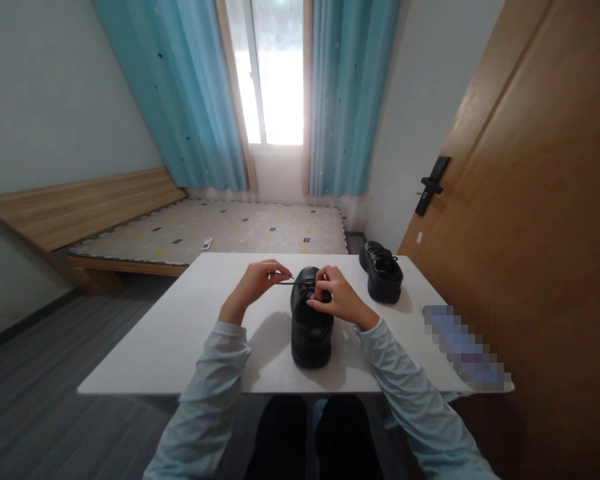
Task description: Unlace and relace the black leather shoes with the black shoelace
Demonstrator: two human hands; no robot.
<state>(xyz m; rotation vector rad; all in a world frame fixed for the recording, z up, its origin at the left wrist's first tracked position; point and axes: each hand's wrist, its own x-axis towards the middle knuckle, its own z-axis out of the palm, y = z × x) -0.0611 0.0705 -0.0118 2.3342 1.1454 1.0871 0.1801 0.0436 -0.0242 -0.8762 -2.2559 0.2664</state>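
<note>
A black shoe point(311, 347) stands upright on the white table in front of me, its heel toward me and its toe pointing away. To its left, my left hand point(266, 277) pinches a thin dark shoelace point(286, 283) that stretches out from the shoe's lacing. My right hand point(334, 293) is over the right side of the shoe's opening, thumb and fingers curled in close to the laces. Whether a lace lies between the right fingertips is hard to see.
A second black shoe point(384, 275) stands at the table's back right. A blurred-out flat object point(465, 350) lies along the right edge of the white table point(180, 340). Beyond are a bed point(220, 227) with a small white item point(207, 244) and, at right, a wooden door point(530, 200).
</note>
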